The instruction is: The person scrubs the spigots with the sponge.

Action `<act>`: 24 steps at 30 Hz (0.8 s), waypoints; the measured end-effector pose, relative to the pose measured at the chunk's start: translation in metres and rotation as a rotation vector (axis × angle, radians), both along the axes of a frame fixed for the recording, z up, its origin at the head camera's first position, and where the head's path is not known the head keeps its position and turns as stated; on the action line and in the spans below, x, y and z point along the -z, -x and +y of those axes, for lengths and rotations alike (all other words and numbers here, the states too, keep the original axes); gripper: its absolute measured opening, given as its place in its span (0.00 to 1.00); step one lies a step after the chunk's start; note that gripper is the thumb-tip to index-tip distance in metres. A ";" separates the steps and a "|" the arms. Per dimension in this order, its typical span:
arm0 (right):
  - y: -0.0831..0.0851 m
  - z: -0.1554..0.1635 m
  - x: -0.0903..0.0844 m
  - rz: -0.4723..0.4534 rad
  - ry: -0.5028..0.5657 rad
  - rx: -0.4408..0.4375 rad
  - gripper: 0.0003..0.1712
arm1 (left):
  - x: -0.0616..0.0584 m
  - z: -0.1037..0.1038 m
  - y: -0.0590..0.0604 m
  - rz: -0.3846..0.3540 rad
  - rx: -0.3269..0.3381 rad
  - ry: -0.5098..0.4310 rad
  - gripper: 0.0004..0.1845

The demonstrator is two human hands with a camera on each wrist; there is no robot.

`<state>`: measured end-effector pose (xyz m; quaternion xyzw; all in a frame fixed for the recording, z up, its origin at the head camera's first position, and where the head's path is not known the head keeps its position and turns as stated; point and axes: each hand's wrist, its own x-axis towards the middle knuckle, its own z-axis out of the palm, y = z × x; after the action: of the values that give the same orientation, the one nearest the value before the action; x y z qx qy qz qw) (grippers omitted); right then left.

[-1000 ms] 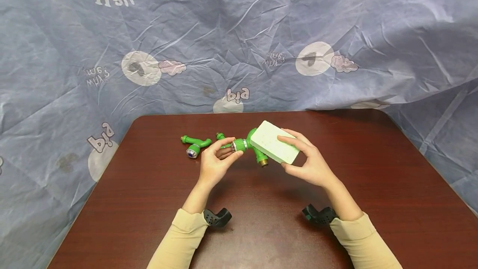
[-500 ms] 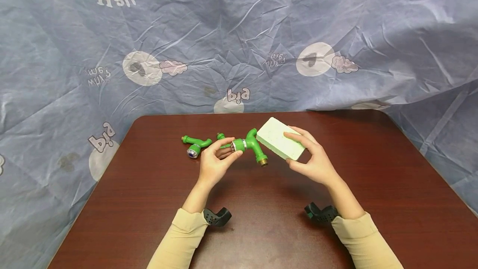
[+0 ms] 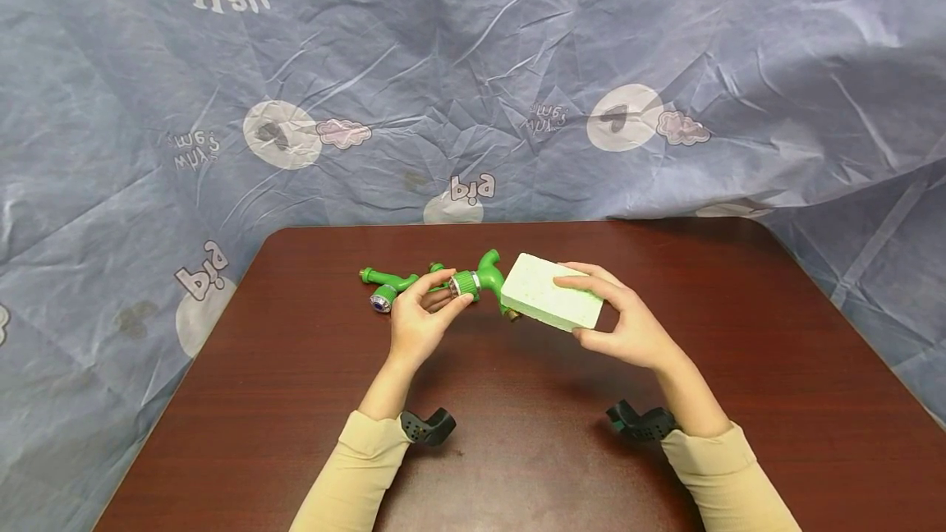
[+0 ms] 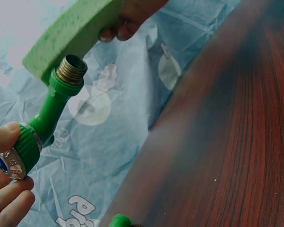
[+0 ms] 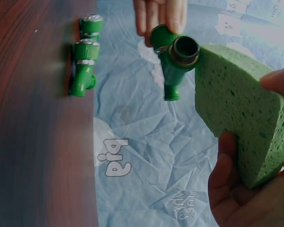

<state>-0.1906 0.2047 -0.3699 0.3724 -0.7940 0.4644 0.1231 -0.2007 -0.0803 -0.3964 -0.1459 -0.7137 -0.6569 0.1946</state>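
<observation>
My left hand pinches a green tap by its ribbed knob between thumb and fingers, raised over the table. The tap's brass threaded end shows in the left wrist view, and a blue dot marks the knob's silver cap. A pale green sponge is gripped in my right hand, thumb on one side and fingers on the other. Its edge is right at the threaded end of the tap and, in the head view, covers part of it. Pores show across the sponge in the right wrist view.
On the brown table, a second green tap lies left of my left hand. Another tap lies behind that hand, partly hidden. A wrinkled blue-grey printed cloth hangs behind the table's far edge.
The sponge first moved up and right, off the tap, then came back down and left against its threaded end. The left hand and tap have shifted slightly left, the tap turning a little.
</observation>
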 end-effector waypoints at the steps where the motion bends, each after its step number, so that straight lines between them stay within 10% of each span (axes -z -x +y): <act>1: -0.001 0.000 -0.001 -0.002 -0.002 -0.011 0.36 | -0.004 0.001 -0.003 0.001 -0.004 0.001 0.21; 7: -0.006 -0.008 -0.005 -0.009 -0.044 -0.009 0.37 | -0.022 0.003 -0.015 0.002 0.015 0.005 0.20; 24: -0.023 -0.022 -0.028 0.017 -0.010 0.258 0.34 | -0.024 0.004 -0.016 -0.020 0.054 -0.074 0.21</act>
<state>-0.1675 0.1828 -0.3421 0.2718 -0.8366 0.4375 0.1865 -0.1842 -0.0764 -0.3721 -0.1512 -0.6866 -0.6893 0.1750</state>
